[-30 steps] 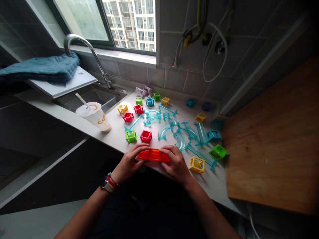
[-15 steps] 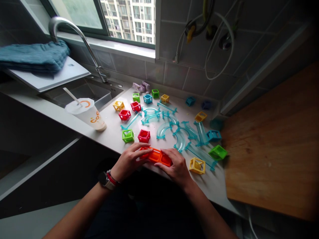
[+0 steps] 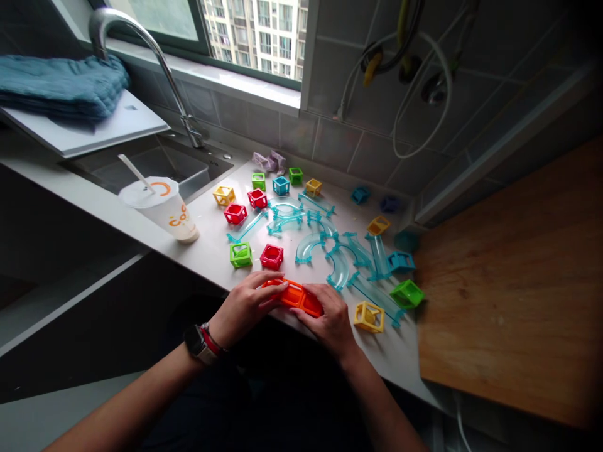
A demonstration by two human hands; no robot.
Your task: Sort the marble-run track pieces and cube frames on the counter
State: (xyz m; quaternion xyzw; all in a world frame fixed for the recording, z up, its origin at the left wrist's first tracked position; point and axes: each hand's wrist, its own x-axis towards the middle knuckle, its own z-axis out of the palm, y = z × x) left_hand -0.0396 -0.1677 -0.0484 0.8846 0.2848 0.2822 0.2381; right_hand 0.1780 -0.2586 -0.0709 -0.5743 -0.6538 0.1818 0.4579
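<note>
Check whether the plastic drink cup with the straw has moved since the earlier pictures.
No. Judged against the faucet, the plastic drink cup keeps its place on the counter.

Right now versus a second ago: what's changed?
The orange piece has turned slightly between left hand and right hand; its right end now sits lower in view. The whole view shifted too. Nothing grabbed or released. Cup and teal track pieces stayed put.

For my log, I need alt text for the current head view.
A person's left hand and right hand hold an orange toy piece at the front edge of a white counter. Translucent teal tracks and colorful open-framed cubes lie nearby; a lidded cup with a straw stands left, beside a sink.
</note>
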